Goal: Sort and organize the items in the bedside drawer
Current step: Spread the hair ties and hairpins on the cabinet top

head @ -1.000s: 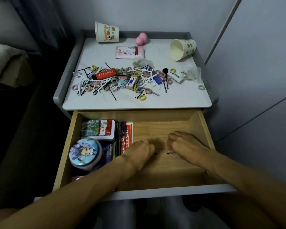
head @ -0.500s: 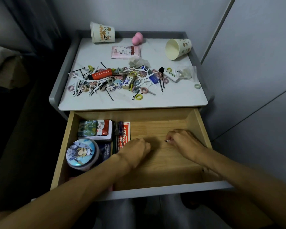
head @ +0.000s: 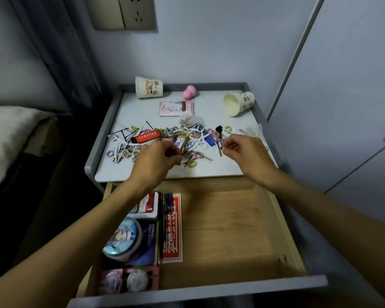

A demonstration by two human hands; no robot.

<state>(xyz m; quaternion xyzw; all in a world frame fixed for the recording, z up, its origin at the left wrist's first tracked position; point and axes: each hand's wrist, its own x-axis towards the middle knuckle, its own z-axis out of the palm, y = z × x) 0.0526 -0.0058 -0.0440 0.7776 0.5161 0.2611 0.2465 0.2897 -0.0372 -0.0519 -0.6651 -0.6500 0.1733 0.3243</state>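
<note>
The wooden drawer [head: 227, 230] stands pulled open below the white nightstand top [head: 211, 170]. A heap of small items [head: 165, 138] — hair ties, bobby pins, floss picks, an orange lighter — covers the top. My left hand [head: 156, 161] hovers over the heap's front edge, fingers curled, pinching a thin dark pin. My right hand [head: 245, 154] is raised over the right side of the top and pinches a small pin by its pale tip. Along the drawer's left side lie a round blue tin [head: 122, 238], a red card box [head: 172, 227] and other boxes.
A printed paper cup [head: 149, 87] stands upside down at the back left, a pink sponge [head: 189, 92] beside it. Another cup [head: 238, 103] lies on its side at the back right. A pink packet [head: 176, 108] lies mid-back. A bed [head: 7, 138] is left, a wardrobe [head: 342, 107] right.
Both hands have risen out of the drawer and now hover above the nightstand top, each carrying a small pin. The camera has tilted upward, bringing the wall socket into view.
</note>
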